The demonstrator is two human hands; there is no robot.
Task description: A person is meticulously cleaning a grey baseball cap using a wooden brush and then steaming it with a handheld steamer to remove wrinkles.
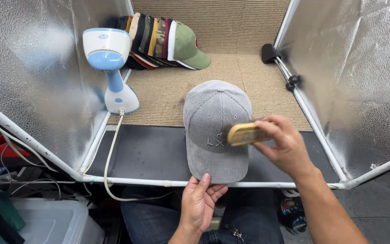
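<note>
Centre of the frame, a grey corduroy cap point(216, 129) sits crown up with its brim pointing down toward the lower edge, lying half on the tan ribbed mat point(168, 90) and half on the dark strip point(145, 153) in front of it. The left hand point(199, 203) comes up from the bottom and pinches the brim's front edge, thumb on top, fingers curled beneath, steadying it. The right hand point(283, 144), just right of centre, is closed around a wooden-backed brush point(244, 134), bristles laid against the cap's front panel beside the small stitched emblem.

How far along? Going by this view, the brushing is in progress. The brush is on the front panel, and no lint or dust shows on the crown, though the picture is too coarse to say which parts have been done. The back and the underside of the brim are hidden.

Upper left, a white and light-blue handheld steamer point(111, 68) stands upright on the mat, its pale cord point(109, 167) trailing down off the front edge; untouched by either hand. Behind it, at upper centre, a row of caps point(163, 43) in many colours lies stacked on edge, a green one at the front. Silvery reflective panels point(28, 68) wall in both sides of the booth.
</note>
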